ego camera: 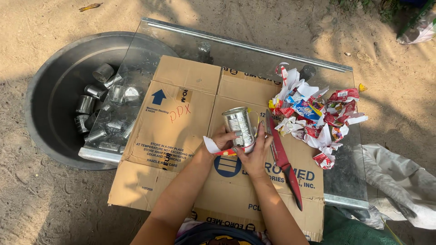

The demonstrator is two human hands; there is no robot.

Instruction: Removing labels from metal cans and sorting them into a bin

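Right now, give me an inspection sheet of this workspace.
Surface: flattened cardboard on a glass-topped table standing on sandy ground.
Job's things: bare ribbed tin can, label half peeled; red-handled knife lying right of it.
Clutter: heap of torn paper labels at the table's right.
Fingers: left hand and right hand both grip the can.
Cables: nothing seen.
Surroundings: grey basin at left with stripped cans; white sack at right.

Outside on sandy ground

Bright sun falls on the dirt (pixel 386 68); a glass table (pixel 254 50) with a metal frame stands there; shadows lie around.
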